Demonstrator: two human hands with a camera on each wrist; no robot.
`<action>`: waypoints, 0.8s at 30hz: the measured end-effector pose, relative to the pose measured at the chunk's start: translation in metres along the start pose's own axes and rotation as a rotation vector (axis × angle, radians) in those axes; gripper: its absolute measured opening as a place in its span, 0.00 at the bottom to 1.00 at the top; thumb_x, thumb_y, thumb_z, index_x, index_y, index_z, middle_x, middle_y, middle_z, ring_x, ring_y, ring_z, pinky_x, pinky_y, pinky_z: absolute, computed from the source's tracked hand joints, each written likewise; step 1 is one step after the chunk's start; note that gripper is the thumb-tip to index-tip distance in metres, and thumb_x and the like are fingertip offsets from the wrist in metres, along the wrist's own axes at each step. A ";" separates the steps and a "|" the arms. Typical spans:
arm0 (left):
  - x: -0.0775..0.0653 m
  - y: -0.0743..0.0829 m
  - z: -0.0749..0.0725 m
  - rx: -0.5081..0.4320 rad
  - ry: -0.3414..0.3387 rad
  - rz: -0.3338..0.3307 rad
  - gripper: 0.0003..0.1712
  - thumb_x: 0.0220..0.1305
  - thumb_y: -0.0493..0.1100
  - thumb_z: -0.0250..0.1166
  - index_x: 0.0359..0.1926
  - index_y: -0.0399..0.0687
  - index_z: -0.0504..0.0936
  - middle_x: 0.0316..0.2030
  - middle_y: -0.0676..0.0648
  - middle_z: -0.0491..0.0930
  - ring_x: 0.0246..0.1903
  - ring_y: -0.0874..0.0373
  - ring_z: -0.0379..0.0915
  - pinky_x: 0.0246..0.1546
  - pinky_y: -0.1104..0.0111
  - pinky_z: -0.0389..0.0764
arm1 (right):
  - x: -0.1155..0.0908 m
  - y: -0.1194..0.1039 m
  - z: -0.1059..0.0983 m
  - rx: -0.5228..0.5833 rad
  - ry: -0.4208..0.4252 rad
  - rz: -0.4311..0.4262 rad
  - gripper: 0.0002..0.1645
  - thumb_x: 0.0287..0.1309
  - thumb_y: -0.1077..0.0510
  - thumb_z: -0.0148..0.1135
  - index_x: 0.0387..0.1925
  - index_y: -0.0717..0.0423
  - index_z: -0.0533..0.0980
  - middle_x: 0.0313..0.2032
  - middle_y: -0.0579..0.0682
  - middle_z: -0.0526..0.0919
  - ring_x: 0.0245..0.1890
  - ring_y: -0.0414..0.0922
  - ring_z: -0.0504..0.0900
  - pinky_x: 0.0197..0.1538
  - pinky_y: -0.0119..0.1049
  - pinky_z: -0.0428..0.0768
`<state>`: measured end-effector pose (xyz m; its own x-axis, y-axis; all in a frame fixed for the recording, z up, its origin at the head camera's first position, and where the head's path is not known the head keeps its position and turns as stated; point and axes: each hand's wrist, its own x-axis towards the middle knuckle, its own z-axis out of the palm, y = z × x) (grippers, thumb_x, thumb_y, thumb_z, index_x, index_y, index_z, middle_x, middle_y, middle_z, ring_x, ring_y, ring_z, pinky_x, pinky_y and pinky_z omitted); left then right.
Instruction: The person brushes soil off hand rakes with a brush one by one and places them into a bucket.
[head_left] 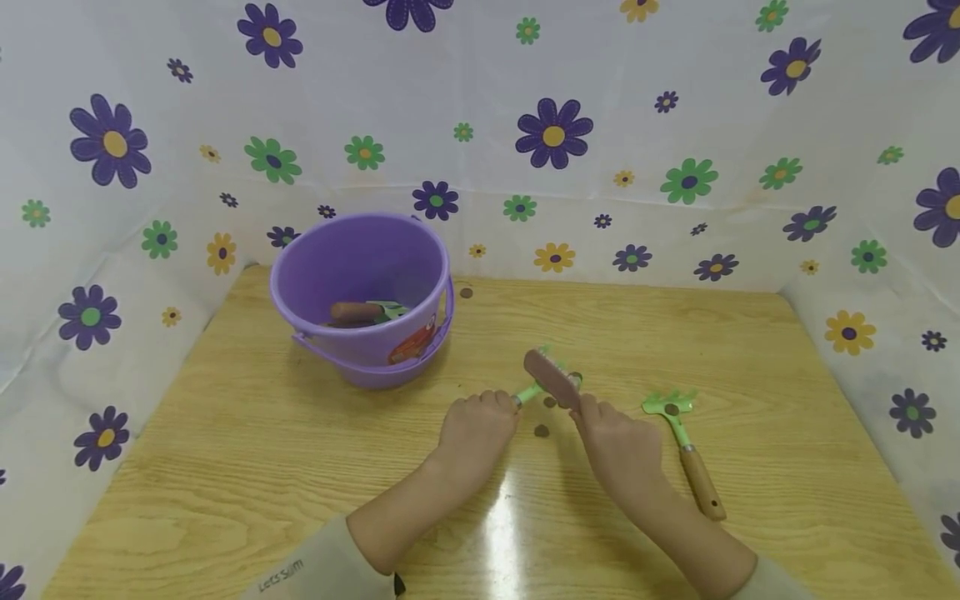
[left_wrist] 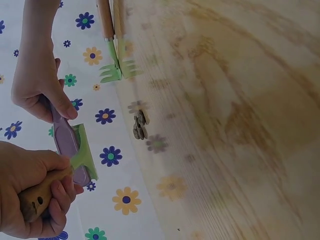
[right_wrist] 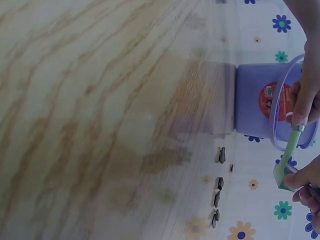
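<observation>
My left hand [head_left: 477, 429] grips the wooden handle [left_wrist: 39, 197] of a small green-headed garden rake [head_left: 529, 392], held above the table. The right hand [head_left: 618, 450] holds a flat mauve brush [head_left: 551, 377] with short pale bristles. Brush and rake head overlap in the head view; from the left wrist, the brush [left_wrist: 66, 140] lies right against the green head [left_wrist: 84, 156]. The brush partly hides the rake's tines. Below them on the wooden table, small brown lumps [head_left: 542, 431] are scattered.
A purple bucket [head_left: 382, 354] with its handle down stands at the back left, holding a wooden-handled tool [head_left: 356, 312] and green pieces. Another green rake [head_left: 697, 479] lies to the right, a brown lump on its head. Flower-printed white sheeting [head_left: 480, 183] encloses the table's back and sides.
</observation>
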<state>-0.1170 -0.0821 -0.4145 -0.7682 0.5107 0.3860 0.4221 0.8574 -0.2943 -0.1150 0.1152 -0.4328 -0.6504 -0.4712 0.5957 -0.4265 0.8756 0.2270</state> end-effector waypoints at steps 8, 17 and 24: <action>0.001 0.001 -0.004 -0.002 -0.080 0.002 0.18 0.64 0.50 0.62 0.21 0.44 0.76 0.12 0.53 0.67 0.11 0.67 0.55 0.09 0.80 0.56 | 0.003 -0.001 -0.001 -0.032 -0.005 0.012 0.17 0.47 0.54 0.72 0.27 0.64 0.76 0.12 0.52 0.77 0.05 0.40 0.69 0.07 0.25 0.57; -0.001 0.002 -0.003 0.000 -0.120 0.020 0.09 0.61 0.43 0.65 0.26 0.44 0.80 0.14 0.52 0.69 0.11 0.66 0.60 0.08 0.79 0.62 | 0.005 0.007 -0.013 -0.047 0.020 0.010 0.20 0.65 0.52 0.53 0.25 0.66 0.72 0.09 0.48 0.68 0.04 0.36 0.57 0.09 0.24 0.51; -0.005 -0.003 0.002 -0.233 -0.217 0.019 0.05 0.63 0.42 0.62 0.32 0.46 0.80 0.18 0.52 0.70 0.15 0.64 0.62 0.10 0.78 0.65 | 0.012 0.014 -0.022 -0.125 0.122 0.070 0.33 0.75 0.48 0.32 0.22 0.65 0.70 0.08 0.51 0.69 0.03 0.39 0.58 0.05 0.28 0.54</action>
<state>-0.1156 -0.0870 -0.4175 -0.8334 0.5227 0.1796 0.5168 0.8522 -0.0820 -0.1148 0.1245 -0.4053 -0.5918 -0.3992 0.7003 -0.2970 0.9156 0.2710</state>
